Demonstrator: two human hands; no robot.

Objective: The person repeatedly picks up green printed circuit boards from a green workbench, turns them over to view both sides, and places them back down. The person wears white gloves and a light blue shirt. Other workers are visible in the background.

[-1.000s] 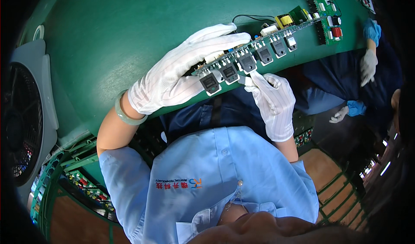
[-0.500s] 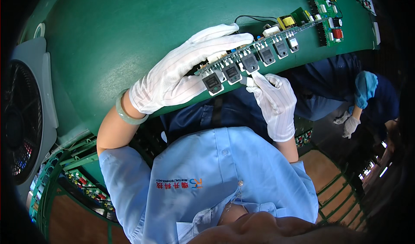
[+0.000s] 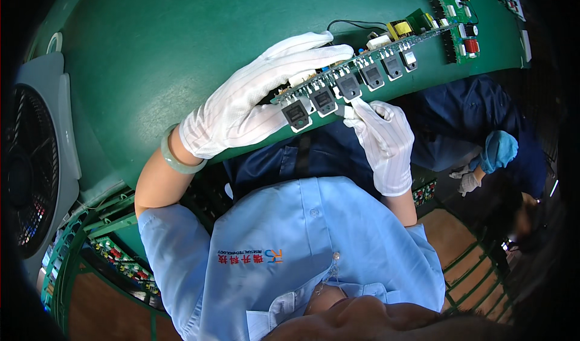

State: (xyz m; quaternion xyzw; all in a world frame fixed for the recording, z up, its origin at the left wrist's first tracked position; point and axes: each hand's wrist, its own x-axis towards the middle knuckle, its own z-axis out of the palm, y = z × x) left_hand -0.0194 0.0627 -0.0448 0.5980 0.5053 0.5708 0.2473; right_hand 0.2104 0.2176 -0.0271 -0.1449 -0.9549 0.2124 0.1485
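One fan (image 3: 27, 166) is standing left. The left hand (image 3: 241, 99) is grasping one board (image 3: 417, 39) at the table's (image 3: 151, 51) near edge. The board is probably handling stiff and light, its legs (image 3: 365, 63) bending easily: grip the edges. Six chips (image 3: 371, 76) are lining it. The right hand (image 3: 385, 138) is touching the third; pinching cannot be confirmed.

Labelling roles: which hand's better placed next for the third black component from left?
Probably the white-gloved right hand: fingers at that flat black rectangular component; white-gloved left hand holds the long green circuit board.
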